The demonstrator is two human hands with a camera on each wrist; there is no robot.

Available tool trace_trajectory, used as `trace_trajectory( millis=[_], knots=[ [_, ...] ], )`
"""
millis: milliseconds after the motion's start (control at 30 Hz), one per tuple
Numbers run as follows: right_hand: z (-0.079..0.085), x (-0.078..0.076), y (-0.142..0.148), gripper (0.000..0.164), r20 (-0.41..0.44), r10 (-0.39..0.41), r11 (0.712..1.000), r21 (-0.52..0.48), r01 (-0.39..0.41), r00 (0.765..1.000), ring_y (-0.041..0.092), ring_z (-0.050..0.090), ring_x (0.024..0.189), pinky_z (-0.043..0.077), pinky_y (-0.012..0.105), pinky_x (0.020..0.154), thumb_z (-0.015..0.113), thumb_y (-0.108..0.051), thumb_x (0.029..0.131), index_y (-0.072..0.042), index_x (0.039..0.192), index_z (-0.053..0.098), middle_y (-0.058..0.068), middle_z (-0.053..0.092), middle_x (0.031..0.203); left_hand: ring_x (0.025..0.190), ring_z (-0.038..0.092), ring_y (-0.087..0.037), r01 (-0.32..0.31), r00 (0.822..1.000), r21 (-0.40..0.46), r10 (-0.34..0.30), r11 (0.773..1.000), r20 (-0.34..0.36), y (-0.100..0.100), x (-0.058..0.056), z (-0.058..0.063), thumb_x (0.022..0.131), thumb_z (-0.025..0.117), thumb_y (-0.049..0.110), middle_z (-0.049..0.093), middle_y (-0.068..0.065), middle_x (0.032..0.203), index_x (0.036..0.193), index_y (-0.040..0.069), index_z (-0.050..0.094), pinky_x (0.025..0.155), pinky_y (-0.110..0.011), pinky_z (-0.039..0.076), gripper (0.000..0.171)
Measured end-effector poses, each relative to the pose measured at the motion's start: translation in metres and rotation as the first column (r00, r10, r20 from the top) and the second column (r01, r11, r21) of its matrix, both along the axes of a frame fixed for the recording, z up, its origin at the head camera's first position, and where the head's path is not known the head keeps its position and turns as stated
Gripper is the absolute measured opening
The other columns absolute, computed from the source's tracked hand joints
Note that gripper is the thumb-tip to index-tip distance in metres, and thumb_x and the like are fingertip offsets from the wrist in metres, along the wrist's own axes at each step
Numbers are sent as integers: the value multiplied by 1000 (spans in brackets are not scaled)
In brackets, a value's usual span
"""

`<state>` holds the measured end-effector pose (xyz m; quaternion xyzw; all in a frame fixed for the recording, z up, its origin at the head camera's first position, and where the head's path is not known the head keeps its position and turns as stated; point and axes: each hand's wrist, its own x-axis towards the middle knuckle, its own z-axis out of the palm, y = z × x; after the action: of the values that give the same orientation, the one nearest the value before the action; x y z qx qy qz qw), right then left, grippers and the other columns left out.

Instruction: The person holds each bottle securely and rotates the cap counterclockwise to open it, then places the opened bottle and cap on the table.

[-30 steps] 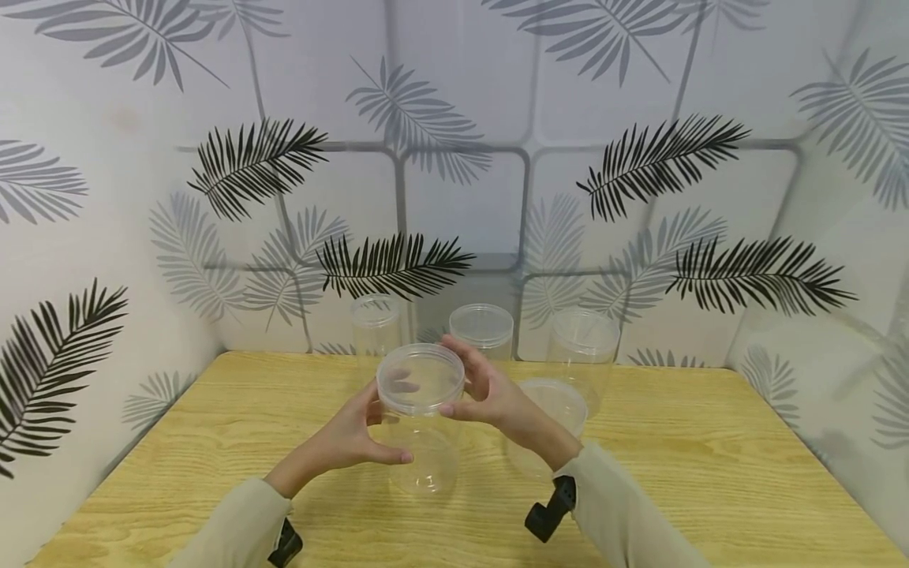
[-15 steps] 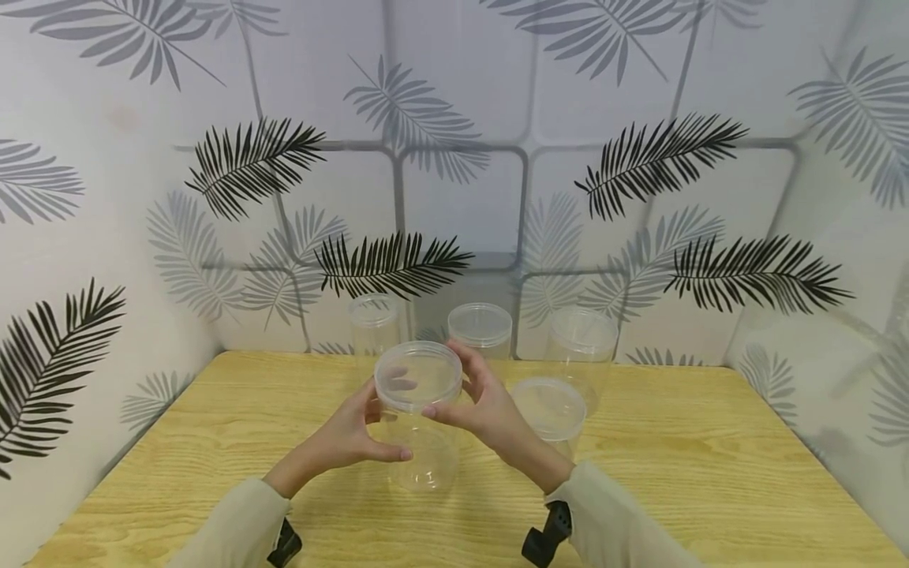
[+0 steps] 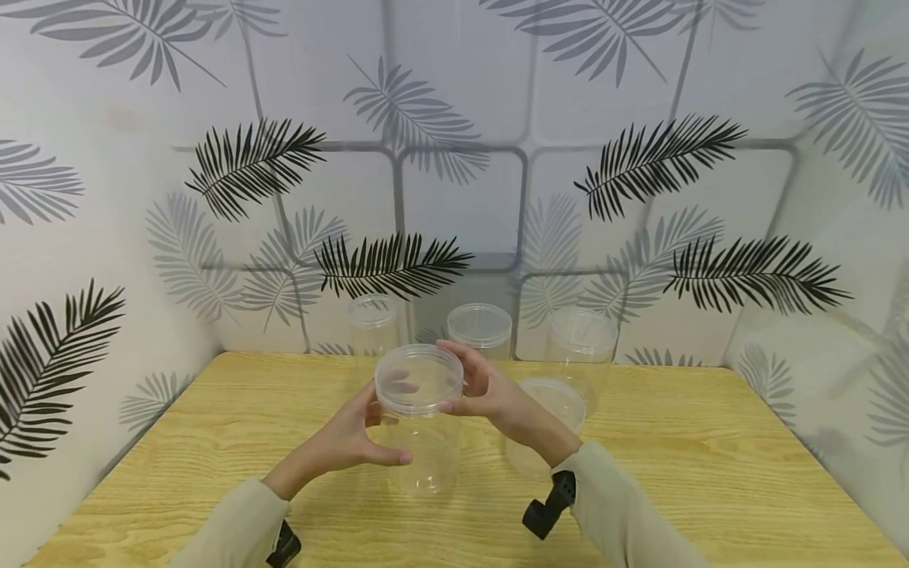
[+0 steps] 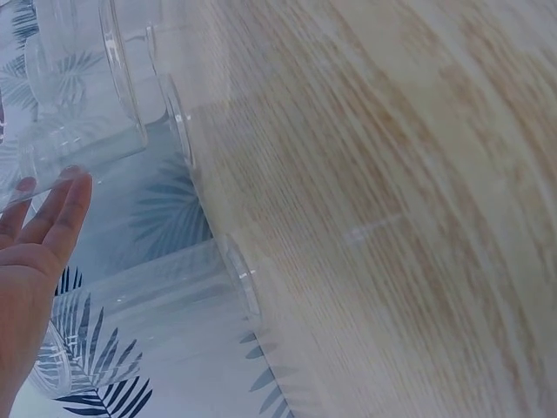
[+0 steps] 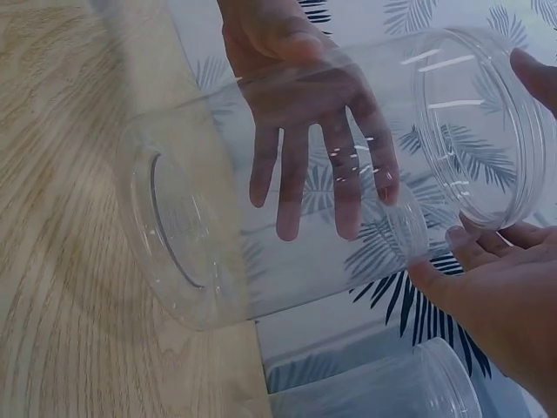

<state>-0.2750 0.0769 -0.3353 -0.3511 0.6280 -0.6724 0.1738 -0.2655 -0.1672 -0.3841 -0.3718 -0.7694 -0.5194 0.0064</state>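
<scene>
You hold the large clear jar [image 3: 431, 435] upright in front of you, above or on the tabletop [image 3: 227, 450]; you cannot tell from these views whether its base touches the wood. A clear lid [image 3: 424, 374] sits at its top. Your left grip [image 3: 351, 436] is spread round the left side of the large clear jar's body, clasping it with the thumb on the near face and the fingers behind; in the right wrist view you see those fingers through the plastic, set apart from one another. Your right grip [image 3: 495, 398] pinches the lid at its right side, thumb on the near edge and fingers round towards the far edge.

Around the large clear jar you have four more see-through containers: a slim jar [image 3: 374, 333] behind it to the left, a back jar [image 3: 480, 325] behind it to the right, a far-right jar [image 3: 584, 335] well off to its right and behind, and a near-right jar [image 3: 561, 404] to its right, partly covered by your right forearm. Behind the large clear jar, past the tabletop, you face a leaf-patterned wall [image 3: 461, 209].
</scene>
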Motion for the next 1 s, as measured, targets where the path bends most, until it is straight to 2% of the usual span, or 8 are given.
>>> trace_trajectory(
  millis=[100,300,400,500,600,667,833,1000],
  knots=[
    [0,-3,2,93,20,45,999,-11,-45,999,36,32,128,47,30,89,76,-23,74,-12,145,18,12,25,147,114,55,-25,7,1000,-6,-7,1000,2,0,1,0,68,81,13,42,-13,137,144,20,20,90,-53,45,98],
    [0,-2,2,93,5,56,998,-16,-56,998,34,30,131,46,30,90,75,-21,76,-13,146,15,11,22,149,114,55,-24,2,1000,-12,-2,1000,0,0,1,0,68,81,13,43,-12,137,144,21,19,90,-52,45,98],
    [-1,2,0,95,-32,7,1000,-17,-7,999,33,27,134,43,33,95,76,-22,75,-11,146,13,10,23,149,114,55,-26,-2,1000,-12,2,1000,-7,0,1,0,67,81,13,43,-13,137,144,21,19,90,-52,46,99],
    [-2,7,-3,97,-67,-74,997,-17,73,995,32,24,136,35,42,104,77,-23,74,-11,146,14,9,23,149,114,55,-28,-5,1000,-7,5,1000,-12,0,1,1,68,81,13,42,-14,137,144,20,20,89,-54,45,98],
    [-3,12,-7,98,-77,-146,989,-14,145,986,32,20,138,30,51,106,78,-25,73,-14,146,14,5,22,150,113,55,-27,-10,1000,-6,10,1000,-18,0,1,2,68,81,13,42,-14,136,144,20,20,89,-55,45,97],
    [-4,14,-9,98,-65,-179,984,-8,179,982,32,20,138,30,53,105,78,-24,73,-15,146,13,2,23,150,113,55,-25,-13,1000,-2,13,1000,-17,0,1,2,68,81,13,43,-14,136,143,20,20,89,-54,45,97],
    [-7,16,-13,98,-45,-222,975,-8,222,974,30,21,138,33,50,104,78,-23,73,-16,146,13,3,25,149,113,55,-23,-12,1000,6,12,1000,-20,1,0,2,68,81,13,43,-13,136,143,20,22,90,-54,45,95],
    [-7,15,-14,93,-52,-221,975,-22,220,974,28,28,135,32,49,105,77,-19,73,-15,144,18,7,32,145,114,55,-23,-3,1000,10,3,1000,-9,1,1,1,68,80,12,42,-13,136,143,20,21,90,-54,45,95]
  ],
)
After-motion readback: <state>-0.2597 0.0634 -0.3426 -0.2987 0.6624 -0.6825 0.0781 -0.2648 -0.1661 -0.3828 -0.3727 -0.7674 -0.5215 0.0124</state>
